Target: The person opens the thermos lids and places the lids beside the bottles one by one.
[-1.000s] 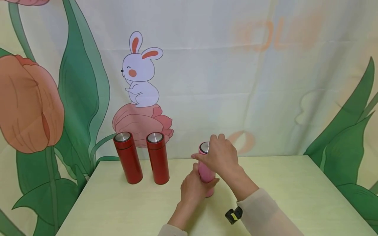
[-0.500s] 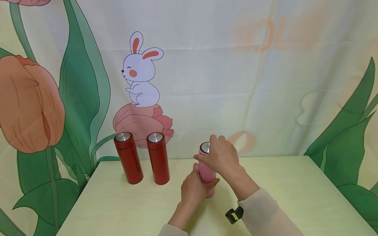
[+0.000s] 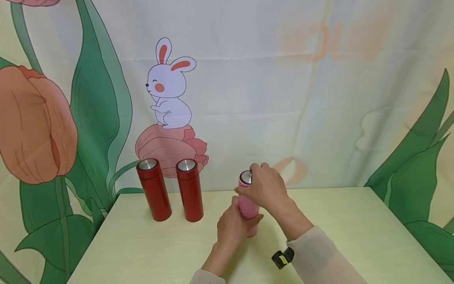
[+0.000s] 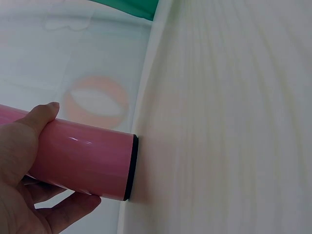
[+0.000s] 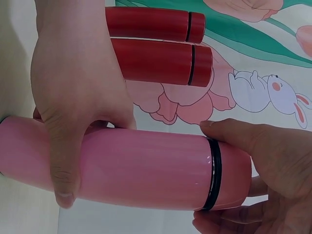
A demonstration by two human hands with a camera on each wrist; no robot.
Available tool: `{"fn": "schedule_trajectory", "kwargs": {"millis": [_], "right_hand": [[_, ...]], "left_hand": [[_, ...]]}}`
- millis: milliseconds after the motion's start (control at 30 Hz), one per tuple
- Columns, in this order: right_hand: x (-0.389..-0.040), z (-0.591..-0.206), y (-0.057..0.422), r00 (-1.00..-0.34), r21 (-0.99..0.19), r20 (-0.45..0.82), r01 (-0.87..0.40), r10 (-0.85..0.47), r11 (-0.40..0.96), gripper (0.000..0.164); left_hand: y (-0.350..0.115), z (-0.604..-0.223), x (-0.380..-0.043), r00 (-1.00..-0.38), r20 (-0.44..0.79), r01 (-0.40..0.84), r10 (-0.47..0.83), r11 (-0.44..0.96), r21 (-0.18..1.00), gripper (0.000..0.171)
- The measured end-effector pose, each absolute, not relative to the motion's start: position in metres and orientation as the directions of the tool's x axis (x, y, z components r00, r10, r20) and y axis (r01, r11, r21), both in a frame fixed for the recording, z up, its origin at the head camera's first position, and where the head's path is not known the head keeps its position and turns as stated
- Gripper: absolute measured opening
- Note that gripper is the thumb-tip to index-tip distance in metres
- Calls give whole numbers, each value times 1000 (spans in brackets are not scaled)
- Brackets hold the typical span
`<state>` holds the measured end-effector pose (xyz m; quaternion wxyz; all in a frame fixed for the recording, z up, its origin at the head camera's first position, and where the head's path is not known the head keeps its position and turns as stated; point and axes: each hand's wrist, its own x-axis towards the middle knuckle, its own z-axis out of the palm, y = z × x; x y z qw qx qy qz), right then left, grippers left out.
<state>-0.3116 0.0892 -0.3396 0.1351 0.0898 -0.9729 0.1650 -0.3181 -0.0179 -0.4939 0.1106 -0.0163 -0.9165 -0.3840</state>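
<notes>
Nearest, over the front part of the worktop (image 3: 330, 252), comes the right sleeve (image 3: 320, 252), with a black strap (image 3: 283, 258) beside its cuff. Just beyond, the left hand (image 3: 230, 225) is clamped round the lower body of the pink flask (image 3: 248, 209), with the thumb on one side and the fingers on the other. This flask stands upright or nearly so, midway between the left and right edges of the worktop, a little before the far edge; its base seems to rest on the surface. The right hand (image 3: 267, 187) is clamped at the top, its thumb and fingers round the pink lid (image 5: 235, 170), next to the black ring (image 5: 213, 173).

In my judgement, the glossy wall is the weak point: if the left fingers loosen while the right hand turns or pulls, the body may rotate together with the lid, or tip over. A sudden release of the lid could also jerk the flask; whether it is filled, I cannot tell.

Farther, toward the far left corner, two red flasks (image 3: 156, 195) (image 3: 190, 195) stand side by side, apart. A strong fall leftward might knock the nearer one. Behind the far edge hangs a printed cloth (image 3: 241, 94).
</notes>
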Motion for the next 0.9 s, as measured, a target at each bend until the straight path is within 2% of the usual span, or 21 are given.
{"fn": "schedule_trajectory", "kwargs": {"millis": [200,467,667,900], "right_hand": [[-312,-339,90,-941,-308,299,-249,-155,918,57],[-312,-337,93,-943,-341,279,-276,-183,899,49],[-312,-336,95,-936,-350,275,-311,-220,884,62],[-313,-335,98,-932,-367,258,-339,-255,866,67]], "left_hand": [[-19,-492,-318,-975,216,120,-50,697,707,70],[-19,-494,-317,-975,218,127,-47,688,714,69],[-19,-495,-317,-972,229,131,-51,695,707,69],[-19,-494,-318,-973,226,127,-49,701,701,69]]}}
